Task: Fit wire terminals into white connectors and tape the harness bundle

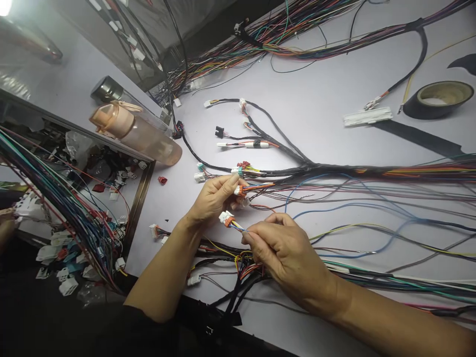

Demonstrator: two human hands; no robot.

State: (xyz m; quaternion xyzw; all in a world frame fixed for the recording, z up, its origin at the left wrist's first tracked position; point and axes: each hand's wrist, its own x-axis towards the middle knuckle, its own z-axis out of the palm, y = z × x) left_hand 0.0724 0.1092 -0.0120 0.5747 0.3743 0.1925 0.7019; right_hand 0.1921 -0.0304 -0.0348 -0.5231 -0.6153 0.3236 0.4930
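Note:
My left hand (218, 197) is closed on a white and orange wire connector (240, 190), thumb on top, with red, blue and orange wires running right from it. Between thumb and fingers, my right hand (284, 248) pinches the wires behind a second white and orange connector (226, 218), which points up and left just below my left hand. Beyond my hands lies a black-taped wiring harness (316, 169), its branches ending in white, black, teal and red connectors. Under my right hand, a second bundle of wires (241, 260) crosses the table; my hand hides part of it.
A peach-capped bottle (136, 134) lies at the left beside a clear bottle (107, 89). A roll of black tape (439, 99) and a long white connector (367, 117) are at the right. Thick wire bundles (223, 54) run along the back. A person's hand (6, 223) shows at the far left.

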